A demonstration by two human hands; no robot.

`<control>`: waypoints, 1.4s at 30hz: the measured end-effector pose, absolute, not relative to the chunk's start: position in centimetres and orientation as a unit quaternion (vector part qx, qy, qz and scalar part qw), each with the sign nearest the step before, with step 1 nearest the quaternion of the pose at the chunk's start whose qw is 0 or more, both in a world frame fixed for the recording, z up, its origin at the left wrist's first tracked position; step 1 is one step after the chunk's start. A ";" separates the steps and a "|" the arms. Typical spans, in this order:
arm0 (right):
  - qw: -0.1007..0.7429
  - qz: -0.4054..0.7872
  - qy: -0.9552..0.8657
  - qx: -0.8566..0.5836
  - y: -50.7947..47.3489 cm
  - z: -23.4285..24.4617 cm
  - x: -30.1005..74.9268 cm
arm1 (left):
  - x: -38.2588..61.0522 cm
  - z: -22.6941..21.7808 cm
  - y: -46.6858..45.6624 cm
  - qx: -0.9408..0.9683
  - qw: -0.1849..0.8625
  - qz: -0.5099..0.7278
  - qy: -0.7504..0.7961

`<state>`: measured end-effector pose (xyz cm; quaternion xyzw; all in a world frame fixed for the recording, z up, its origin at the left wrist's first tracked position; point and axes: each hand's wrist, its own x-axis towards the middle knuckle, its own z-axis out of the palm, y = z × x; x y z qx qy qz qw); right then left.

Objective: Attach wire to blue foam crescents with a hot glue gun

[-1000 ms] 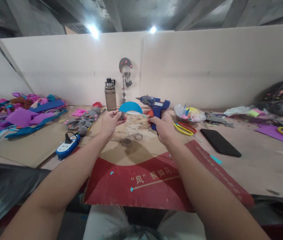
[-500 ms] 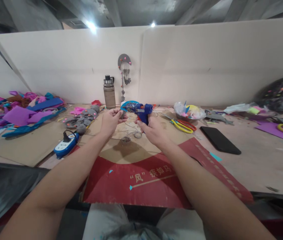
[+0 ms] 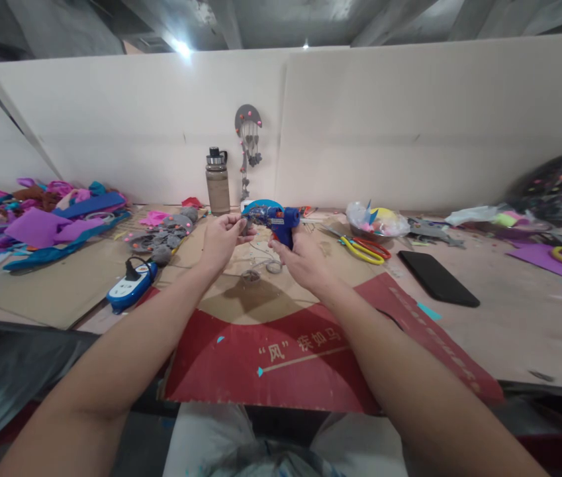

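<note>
My right hand (image 3: 301,257) is wrapped around the handle of a blue glue gun (image 3: 284,222), whose nozzle points left. Close to that nozzle, my left hand (image 3: 224,240) pinches a small grey piece (image 3: 245,227), partly hidden by the fingers. Whether nozzle and piece touch I cannot tell. Behind the glue gun shows a curved blue felt piece (image 3: 263,203). Below the hands, a thin cord (image 3: 273,266) lies in loops on the cardboard sheet (image 3: 231,311), which has a red printed front part.
A bottle (image 3: 218,182) stands at the back, beside a grey hanging ornament (image 3: 248,122). A power strip (image 3: 132,288) and grey felt pieces (image 3: 161,235) lie to the left, near a colourful felt heap (image 3: 37,225). Yellow-handled scissors (image 3: 363,252), a bowl (image 3: 377,225) and a phone (image 3: 438,278) are right.
Both hands stay nearly in place, the glue gun still beside the small grey piece. The view has shifted very slightly.
</note>
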<state>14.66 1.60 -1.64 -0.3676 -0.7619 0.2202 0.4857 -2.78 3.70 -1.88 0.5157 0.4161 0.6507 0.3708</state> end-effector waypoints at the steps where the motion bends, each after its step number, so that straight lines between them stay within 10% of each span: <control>1: 0.481 0.215 -0.765 -0.369 1.6 -1.6 14.7 | -2.8 -1.9 3.7 0.517 0.370 0.651 0.415; 42: 0.495 0.188 -0.767 -0.362 1.7 -1.6 14.6 | -2.9 -1.6 3.5 0.528 0.349 0.655 0.414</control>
